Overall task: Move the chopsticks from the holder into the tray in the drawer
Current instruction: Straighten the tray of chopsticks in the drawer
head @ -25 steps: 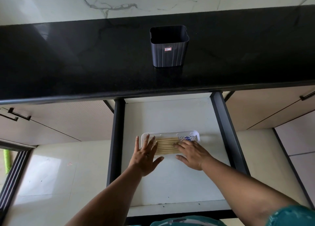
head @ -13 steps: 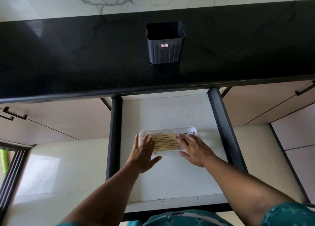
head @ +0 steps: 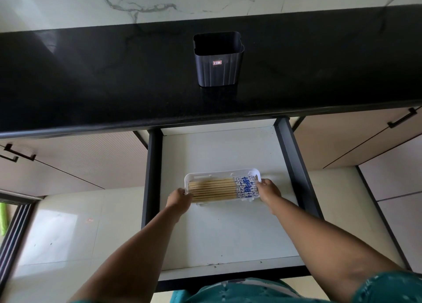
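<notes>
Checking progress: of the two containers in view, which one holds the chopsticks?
The shallow white plastic tray in the open drawer; the wooden chopsticks lie flat in it. The dark ribbed holder on the black counter looks empty.

Person, head view, seen from above
- Left hand [head: 179,198]: bare, no rings or watch visible
- Right hand [head: 269,190]: bare, no rings or watch visible
- Forearms: both bare up to the frame's lower edge
- Garment [head: 239,291]: teal-green fabric with small pale flecks, at the bottom edge
- Right sleeve [head: 388,288]: same teal print, short, at the lower right corner
</notes>
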Tool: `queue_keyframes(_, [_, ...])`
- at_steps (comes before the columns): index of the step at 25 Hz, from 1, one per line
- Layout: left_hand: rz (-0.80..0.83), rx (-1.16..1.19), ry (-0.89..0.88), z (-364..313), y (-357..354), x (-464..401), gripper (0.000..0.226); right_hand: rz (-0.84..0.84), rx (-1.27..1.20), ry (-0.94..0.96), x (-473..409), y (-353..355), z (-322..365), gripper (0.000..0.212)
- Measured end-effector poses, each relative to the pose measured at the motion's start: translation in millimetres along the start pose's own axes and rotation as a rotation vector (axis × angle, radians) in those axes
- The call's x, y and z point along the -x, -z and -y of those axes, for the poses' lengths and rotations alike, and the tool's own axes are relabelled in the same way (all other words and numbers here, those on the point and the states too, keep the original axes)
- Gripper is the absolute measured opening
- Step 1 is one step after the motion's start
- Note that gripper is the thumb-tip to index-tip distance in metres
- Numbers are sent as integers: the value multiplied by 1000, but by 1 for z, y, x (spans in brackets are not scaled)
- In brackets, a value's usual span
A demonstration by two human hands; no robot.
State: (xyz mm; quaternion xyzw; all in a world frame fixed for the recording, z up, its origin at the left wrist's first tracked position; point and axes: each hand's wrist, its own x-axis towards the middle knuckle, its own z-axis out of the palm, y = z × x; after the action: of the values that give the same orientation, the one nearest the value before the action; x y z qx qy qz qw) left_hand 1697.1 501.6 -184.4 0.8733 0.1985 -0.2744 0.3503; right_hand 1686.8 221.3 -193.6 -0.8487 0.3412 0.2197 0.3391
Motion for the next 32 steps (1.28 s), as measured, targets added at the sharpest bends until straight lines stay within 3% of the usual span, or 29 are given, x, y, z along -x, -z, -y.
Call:
queue_keyframes(4, [-12,34,21,1,-2,5,15,25,-28,-50,5,0,9,34])
queue_keyframes(8, [8,126,41,2,-4,11,37,63,-15,-25,12,5,6,39])
queue_keyframes(11, [-101,166,54,7,-5,26,57,-4,73,75,24,6,-3,47])
queue_keyframes(16, [-324,75,-82,22,-4,64,57,-53,30,171,51,6,-17,52])
queue_keyframes(22, [-436,66,-180,33,-15,113,54,-163,106,252,94,8,-35,54])
queue_keyframes(27, [-596,9,-234,49,-17,172,62,-394,332,402,149,16,-68,51])
queue_keyframes(29, [-615,-17,-178,65,-20,197,72,-491,273,362,180,7,-88,60])
queue_keyframes(32, [-624,62,-61,93,-26,228,88,-584,-111,233,227,-22,-109,80])
